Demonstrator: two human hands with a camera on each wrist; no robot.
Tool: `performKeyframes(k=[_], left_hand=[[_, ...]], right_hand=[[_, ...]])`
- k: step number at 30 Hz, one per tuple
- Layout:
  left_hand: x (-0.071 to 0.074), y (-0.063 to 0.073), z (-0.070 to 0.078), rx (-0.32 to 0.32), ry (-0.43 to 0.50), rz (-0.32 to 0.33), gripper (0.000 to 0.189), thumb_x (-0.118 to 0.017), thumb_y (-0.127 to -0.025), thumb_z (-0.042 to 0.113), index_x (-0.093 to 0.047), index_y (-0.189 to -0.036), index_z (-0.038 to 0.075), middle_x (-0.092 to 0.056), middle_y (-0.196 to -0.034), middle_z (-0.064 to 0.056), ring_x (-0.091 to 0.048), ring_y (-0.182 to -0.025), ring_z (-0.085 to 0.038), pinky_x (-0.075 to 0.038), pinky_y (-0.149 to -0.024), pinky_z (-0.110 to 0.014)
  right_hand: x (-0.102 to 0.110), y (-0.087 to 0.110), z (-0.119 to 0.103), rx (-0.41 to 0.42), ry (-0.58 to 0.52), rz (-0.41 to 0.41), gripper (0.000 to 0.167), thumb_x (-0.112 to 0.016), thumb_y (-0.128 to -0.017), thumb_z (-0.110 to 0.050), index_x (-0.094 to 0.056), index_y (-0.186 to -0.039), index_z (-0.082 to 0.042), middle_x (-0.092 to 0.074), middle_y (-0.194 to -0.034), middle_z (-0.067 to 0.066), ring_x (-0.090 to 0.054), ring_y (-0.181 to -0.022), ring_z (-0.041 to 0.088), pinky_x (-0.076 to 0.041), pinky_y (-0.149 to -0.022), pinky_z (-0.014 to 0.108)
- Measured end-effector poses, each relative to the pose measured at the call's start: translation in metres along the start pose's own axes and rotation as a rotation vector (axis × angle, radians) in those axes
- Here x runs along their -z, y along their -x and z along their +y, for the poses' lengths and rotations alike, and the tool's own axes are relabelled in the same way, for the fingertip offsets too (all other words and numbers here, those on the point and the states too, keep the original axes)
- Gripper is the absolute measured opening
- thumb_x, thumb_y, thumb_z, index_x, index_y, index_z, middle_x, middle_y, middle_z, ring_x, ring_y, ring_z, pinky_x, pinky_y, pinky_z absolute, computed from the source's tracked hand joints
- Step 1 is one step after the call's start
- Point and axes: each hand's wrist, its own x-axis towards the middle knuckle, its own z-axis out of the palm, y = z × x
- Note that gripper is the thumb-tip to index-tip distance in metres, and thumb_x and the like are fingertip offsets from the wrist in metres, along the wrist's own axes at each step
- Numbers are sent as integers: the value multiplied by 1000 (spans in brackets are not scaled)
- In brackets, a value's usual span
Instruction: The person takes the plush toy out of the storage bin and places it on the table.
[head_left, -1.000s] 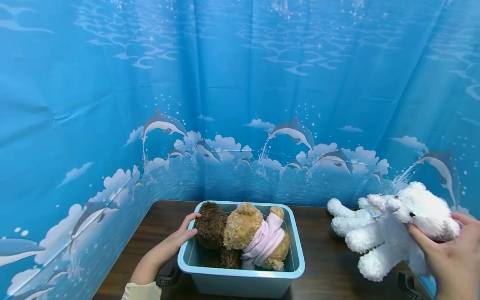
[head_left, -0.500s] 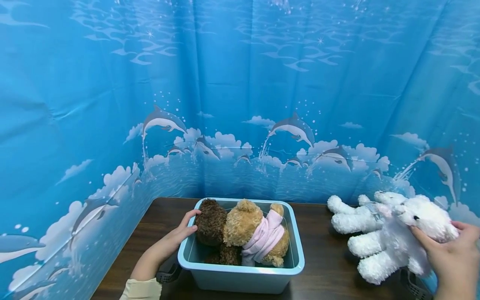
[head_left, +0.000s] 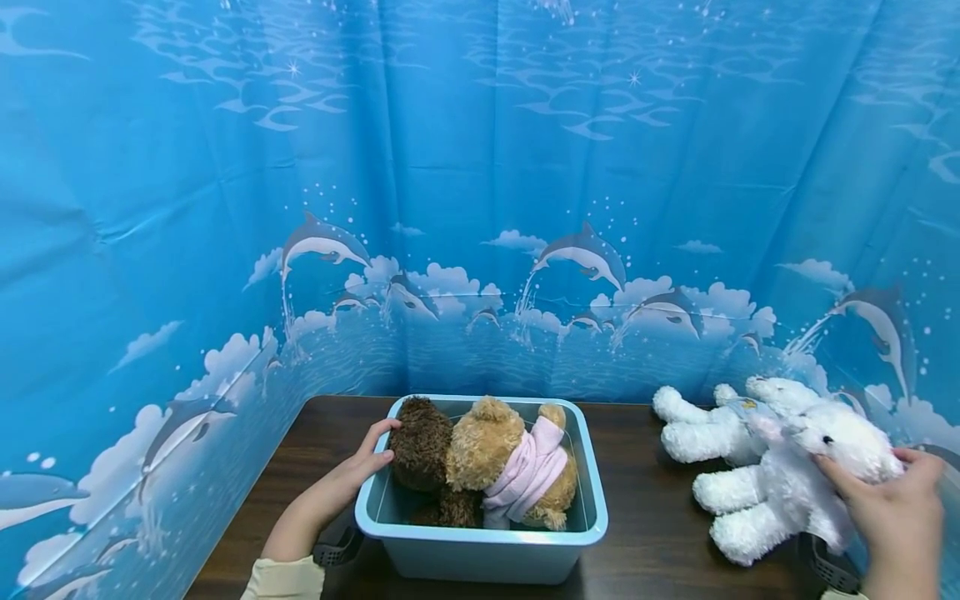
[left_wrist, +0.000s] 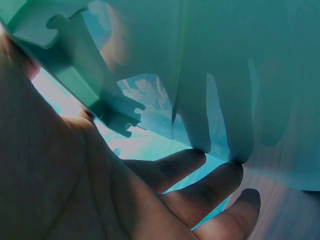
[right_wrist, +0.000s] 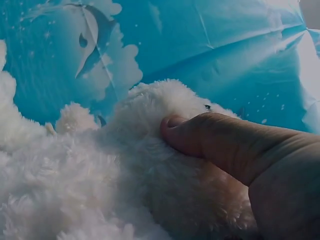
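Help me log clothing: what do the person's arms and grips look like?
The left grip and right grip are ungloved. A dark perforated strap shows beside each wrist. A pale cream fabric sleeve ends on the left forearm; only a sliver shows at right.

- Pale-blue rectangular plastic bin [head_left: 480, 557] on the dark wooden table [head_left: 630, 475]
- Inside: shaggy brown plush toy [head_left: 422, 450] left, tan plush bear [head_left: 486, 446] right
- Right of it — two fluffy white plush toys [head_left: 798, 496]
- Behind — blue dolphin-print curtain [head_left: 480, 167]
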Motion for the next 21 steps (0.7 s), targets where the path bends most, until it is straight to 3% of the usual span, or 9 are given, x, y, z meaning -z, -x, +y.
performKeyframes(k=[11,17,21], left_hand=[[1,-2,1,-6,6,-6,67,-39,-116,48,-10,-171,23,9,-181,-19,2,-166,-53,-15,-122,-85],[1,-1,0,-4,14,-6,66,-39,-116,47,-9,-171,23,10,-181,-20,-1,-165,-53,-20,-122,-84],[1,0,-1,-11,9,-3,67,-39,-116,46,-9,-171,23,9,-180,-21,-1,-165,-55,-22,-121,-83]], right_hand=[[3,-11,20,-89,17,-22,104,-71,-100,-41,-7,-167,6,-28,-162,51,-34,-146,67,-32,-119,75],[7,-11,21,-192,37,-72,105,-65,-103,-45,0,-167,8,-19,-166,50,-26,-151,68,-28,-124,74],[11,-10,22,-215,104,-131,99,-61,-105,-37,2,-162,14,-24,-154,56,-30,-143,72,-34,-118,76]])
